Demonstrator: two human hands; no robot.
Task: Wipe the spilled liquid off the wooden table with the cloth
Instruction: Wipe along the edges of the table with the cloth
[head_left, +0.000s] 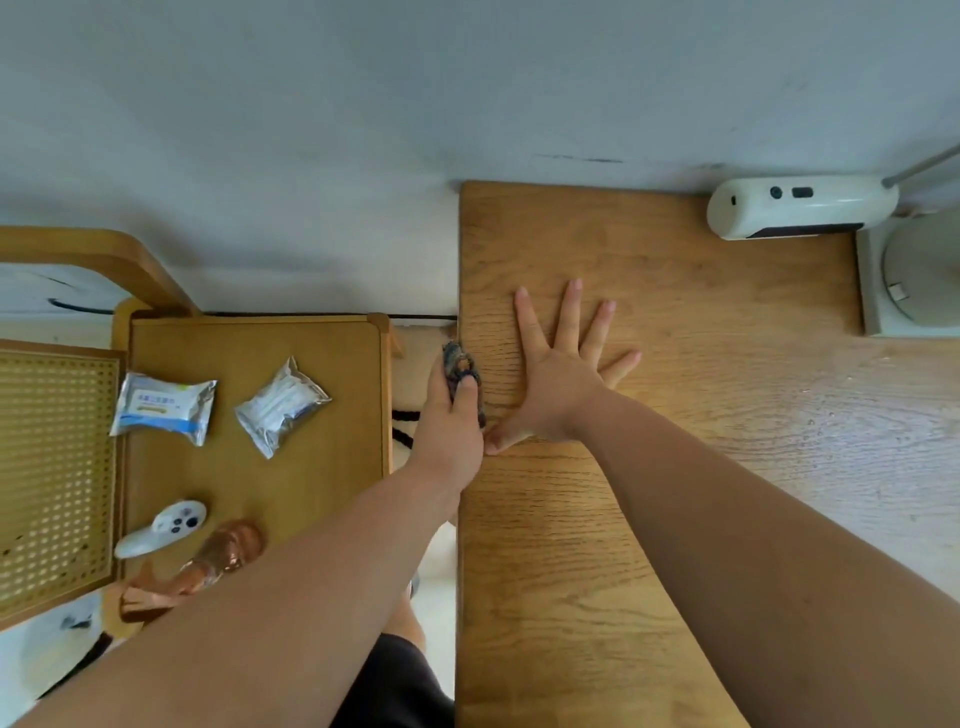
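Left hand fingers grip bunched cloth at the tabletop left edge. Right hand lies flat beside it, fingers spread open.

Mottled grey-blue cloth, grained oak-brown wooden table

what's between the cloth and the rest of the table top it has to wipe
The right hand lies flat with fingers spread on the wooden table, right beside the cloth that the left hand grips at the table's left edge. No other object sits in that path; no puddle is clearly visible.
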